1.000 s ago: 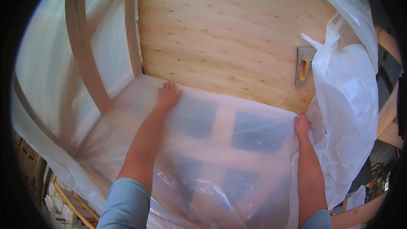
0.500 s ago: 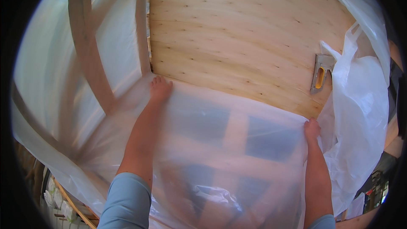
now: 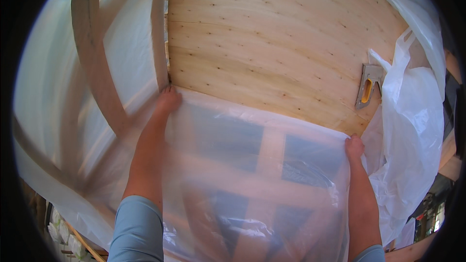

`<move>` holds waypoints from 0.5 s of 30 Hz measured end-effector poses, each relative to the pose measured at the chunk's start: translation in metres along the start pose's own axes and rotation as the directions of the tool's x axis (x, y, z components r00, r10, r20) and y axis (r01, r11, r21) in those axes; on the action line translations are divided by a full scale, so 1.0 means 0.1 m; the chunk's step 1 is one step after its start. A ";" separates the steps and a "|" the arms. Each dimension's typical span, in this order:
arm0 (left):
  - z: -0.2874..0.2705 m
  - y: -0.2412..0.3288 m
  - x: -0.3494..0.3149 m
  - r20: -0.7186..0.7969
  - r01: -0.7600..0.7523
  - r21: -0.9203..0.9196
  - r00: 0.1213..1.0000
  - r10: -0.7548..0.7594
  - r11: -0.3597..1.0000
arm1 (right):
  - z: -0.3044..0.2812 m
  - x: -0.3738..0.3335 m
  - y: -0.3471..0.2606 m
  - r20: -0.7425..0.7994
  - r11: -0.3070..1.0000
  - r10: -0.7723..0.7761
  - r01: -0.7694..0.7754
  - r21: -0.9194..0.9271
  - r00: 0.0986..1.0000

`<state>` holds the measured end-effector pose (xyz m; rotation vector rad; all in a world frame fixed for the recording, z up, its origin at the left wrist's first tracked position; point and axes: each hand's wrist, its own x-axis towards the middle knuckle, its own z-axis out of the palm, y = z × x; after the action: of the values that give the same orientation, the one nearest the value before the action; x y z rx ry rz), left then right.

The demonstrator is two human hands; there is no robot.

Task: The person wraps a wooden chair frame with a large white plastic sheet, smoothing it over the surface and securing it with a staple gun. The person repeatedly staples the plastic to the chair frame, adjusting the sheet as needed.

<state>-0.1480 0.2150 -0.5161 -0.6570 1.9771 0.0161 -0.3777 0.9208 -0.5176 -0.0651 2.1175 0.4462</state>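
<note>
Foremost, 2 pale blue sleeves (image 3: 137, 230) rise from the lower edge, their bare forearms (image 3: 144, 165) reaching over a plastic sheet (image 3: 252, 179) that spans the middle of the view, across wooden bars (image 3: 272, 148) showing hazily through it. Creases and glare gather in its lower part, while the upper portion lies flatter. The sheet should prove light, limp and rather slippery, liable to stretch or tear if pulled hard at any small spot; a folded or bunched edge would likely give a surer hold than flat film, best taken near both upper corners. Farther up, the right hand (image 3: 355, 146) is curled over the upper right corner of the sheet, apparently pinching its edge, though the thumb is hidden. The left hand (image 3: 169, 99) sits at the upper left corner, close to an upright post (image 3: 159, 34); whether its fingers pinch or merely press cannot be told. Beyond the right hand, loose plastic (image 3: 410, 140) hangs in folds, and just beside it a stapler (image 3: 370, 86) with a yellow-lined handle shows against a knotty plywood board (image 3: 276, 48)
</note>
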 end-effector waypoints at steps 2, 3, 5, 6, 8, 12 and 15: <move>-0.01 0.04 -0.02 -0.077 -0.021 0.015 0.997 0.022 1.000 | 0.00 0.00 -0.01 -0.009 1.000 -0.007 0.007 -0.009 1.000; -0.04 0.06 -0.04 -0.125 -0.040 0.019 0.991 0.042 0.999 | 0.00 0.00 -0.01 0.005 1.000 -0.007 0.007 -0.017 1.000; -0.09 0.15 -0.08 -0.121 -0.001 0.024 0.993 0.004 1.000 | 0.00 0.01 -0.02 -0.003 0.999 -0.007 0.007 -0.034 1.000; -0.11 0.21 -0.11 -0.068 0.058 0.028 0.996 -0.055 0.998 | -0.01 0.01 -0.02 0.010 0.999 -0.004 0.004 -0.037 1.000; -0.15 0.26 -0.16 -0.024 0.095 0.069 0.995 -0.094 0.993 | -0.01 0.02 -0.03 0.016 0.999 0.019 -0.018 -0.031 1.000; -0.12 0.25 -0.27 -0.056 0.037 0.080 0.998 -0.032 0.996 | -0.01 0.02 -0.06 0.032 0.998 0.012 -0.010 -0.062 0.999; -0.09 0.17 -0.25 -0.032 0.025 0.010 0.999 -0.024 1.000 | 0.01 0.00 -0.06 0.035 0.997 0.000 0.003 -0.080 0.999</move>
<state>-0.1544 0.2386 -0.4954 -0.6789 1.9984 -0.0194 -0.3752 0.9157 -0.5199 -0.1038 2.0652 0.5275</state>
